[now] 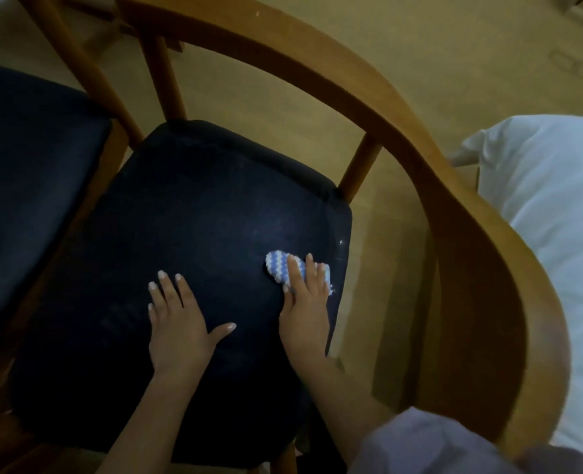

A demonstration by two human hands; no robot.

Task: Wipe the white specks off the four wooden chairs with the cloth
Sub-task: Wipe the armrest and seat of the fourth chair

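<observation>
Blue-striped cloth is lying under the right hand, fingers straight, white specks just upper-right; left hand is resting flat, open, farther away.

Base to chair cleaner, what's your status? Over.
Right hand presses cloth on seat, right edge. Left hand flat on seat. Specks beside cloth. Nothing blocking.

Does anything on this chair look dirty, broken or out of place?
Nothing is broken or askew. A few white specks sit on the dark seat cushion near its right edge, just beyond the cloth under the right hand, and one dots the curved wooden backrest.
</observation>
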